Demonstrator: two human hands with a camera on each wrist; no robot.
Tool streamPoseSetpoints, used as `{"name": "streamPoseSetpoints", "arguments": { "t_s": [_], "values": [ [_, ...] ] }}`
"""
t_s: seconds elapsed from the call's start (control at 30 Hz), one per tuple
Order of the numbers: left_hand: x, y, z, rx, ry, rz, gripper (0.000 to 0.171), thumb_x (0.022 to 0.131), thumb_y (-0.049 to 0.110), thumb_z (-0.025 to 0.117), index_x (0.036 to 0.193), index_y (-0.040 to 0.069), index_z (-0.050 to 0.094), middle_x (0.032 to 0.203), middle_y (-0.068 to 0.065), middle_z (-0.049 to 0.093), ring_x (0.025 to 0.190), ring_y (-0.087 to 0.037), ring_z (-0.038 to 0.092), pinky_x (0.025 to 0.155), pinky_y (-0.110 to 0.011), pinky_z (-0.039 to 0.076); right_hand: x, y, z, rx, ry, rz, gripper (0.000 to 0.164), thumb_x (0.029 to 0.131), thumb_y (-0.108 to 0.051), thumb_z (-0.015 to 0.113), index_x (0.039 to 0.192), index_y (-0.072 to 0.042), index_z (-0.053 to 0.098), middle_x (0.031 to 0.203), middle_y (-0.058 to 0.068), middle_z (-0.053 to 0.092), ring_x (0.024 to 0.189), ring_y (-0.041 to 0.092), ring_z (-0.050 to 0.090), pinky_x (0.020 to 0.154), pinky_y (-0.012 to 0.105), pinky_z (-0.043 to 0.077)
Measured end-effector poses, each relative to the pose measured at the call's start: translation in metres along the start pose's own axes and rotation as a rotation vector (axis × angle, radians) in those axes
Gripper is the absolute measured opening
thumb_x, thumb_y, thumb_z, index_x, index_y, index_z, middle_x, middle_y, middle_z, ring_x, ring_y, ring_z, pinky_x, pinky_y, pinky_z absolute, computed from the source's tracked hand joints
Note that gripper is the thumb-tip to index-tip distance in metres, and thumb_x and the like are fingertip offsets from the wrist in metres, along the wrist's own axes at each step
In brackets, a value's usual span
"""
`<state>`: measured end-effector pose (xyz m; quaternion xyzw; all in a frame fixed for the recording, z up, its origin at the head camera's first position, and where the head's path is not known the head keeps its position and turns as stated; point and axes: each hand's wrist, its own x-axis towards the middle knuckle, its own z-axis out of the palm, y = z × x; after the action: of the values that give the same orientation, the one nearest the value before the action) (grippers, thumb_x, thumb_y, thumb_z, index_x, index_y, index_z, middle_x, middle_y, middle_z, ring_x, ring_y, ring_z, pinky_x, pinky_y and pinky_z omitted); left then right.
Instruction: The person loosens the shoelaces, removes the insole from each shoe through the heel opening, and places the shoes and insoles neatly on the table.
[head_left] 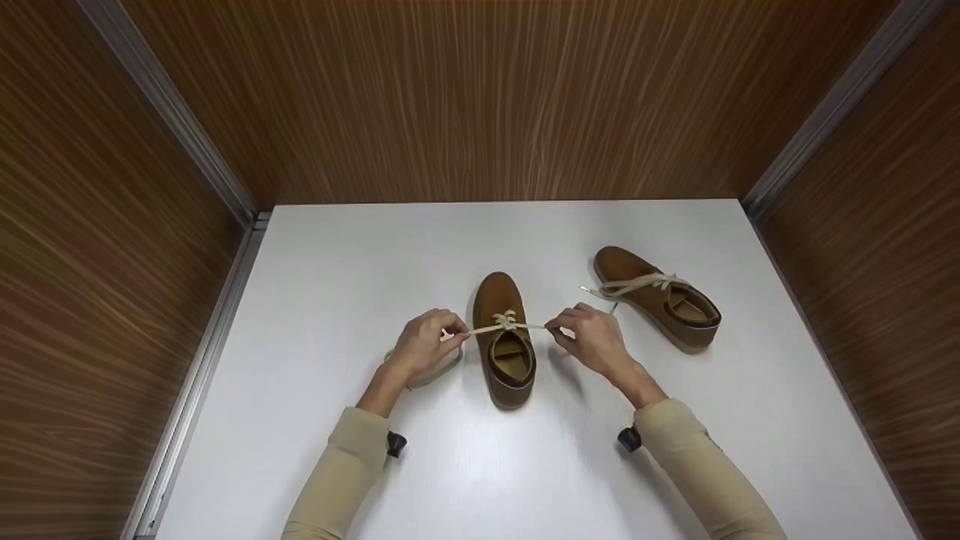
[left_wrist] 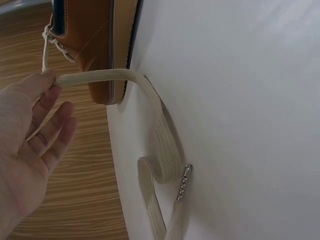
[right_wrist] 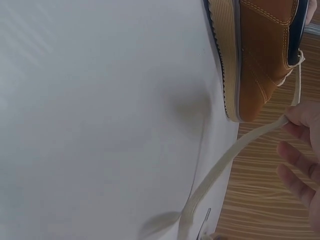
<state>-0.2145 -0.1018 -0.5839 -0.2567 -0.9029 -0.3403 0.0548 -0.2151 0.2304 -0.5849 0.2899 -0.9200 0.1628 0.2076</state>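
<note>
A brown shoe (head_left: 496, 294) stands on the white table with its toe pointing away from me. Its cream shoelace (head_left: 506, 321) is crossed in a knot over the opening, and both ends stretch out sideways. My left hand (head_left: 427, 341) pinches one end between thumb and forefinger, left of the shoe. On the other side my right hand (head_left: 592, 337) pinches the opposite end. In the left wrist view the loose lace (left_wrist: 165, 135) trails from the fingers down to the table, ending in a metal tip (left_wrist: 184, 182). The right wrist view shows the other lace tail (right_wrist: 220, 165) hanging likewise.
A second brown shoe (head_left: 660, 300) lies at an angle to the right, its lace tied and its loose ends spread toward the toe. Wood-grain panels (head_left: 480, 97) rise behind and at both sides of the white table (head_left: 337, 262).
</note>
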Motion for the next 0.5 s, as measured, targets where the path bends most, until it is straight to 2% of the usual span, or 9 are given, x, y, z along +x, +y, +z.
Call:
{"name": "streamPoseSetpoints", "arguments": {
  "t_s": [0.3, 0.5],
  "values": [
    [-0.002, -0.007, -0.002, 0.005, -0.004, -0.018, 0.011, 0.098, 0.022, 0.076, 0.096, 0.012, 0.077, 0.094, -0.004, 0.075, 0.092, -0.021, 0.071, 0.080, -0.035, 0.061, -0.002, 0.007, -0.003, -0.021, -0.004, 0.013, 0.011, 0.084, -0.013, 0.086, 0.092, -0.019, 0.083, 0.086, -0.005, 0.080, 0.076, 0.018, 0.068, 0.061, 0.037, 0.056],
    [-0.014, -0.022, -0.010, 0.031, 0.027, -0.086, 0.007, 0.096, 0.019, 0.078, 0.096, 0.012, 0.077, 0.094, -0.003, 0.076, 0.093, -0.020, 0.072, 0.081, -0.036, 0.062, -0.018, 0.025, -0.009, -0.016, 0.003, 0.100, 0.010, 0.085, -0.012, 0.086, 0.091, -0.020, 0.084, 0.083, -0.005, 0.079, 0.073, 0.019, 0.069, 0.058, 0.036, 0.056]
  ]
}}
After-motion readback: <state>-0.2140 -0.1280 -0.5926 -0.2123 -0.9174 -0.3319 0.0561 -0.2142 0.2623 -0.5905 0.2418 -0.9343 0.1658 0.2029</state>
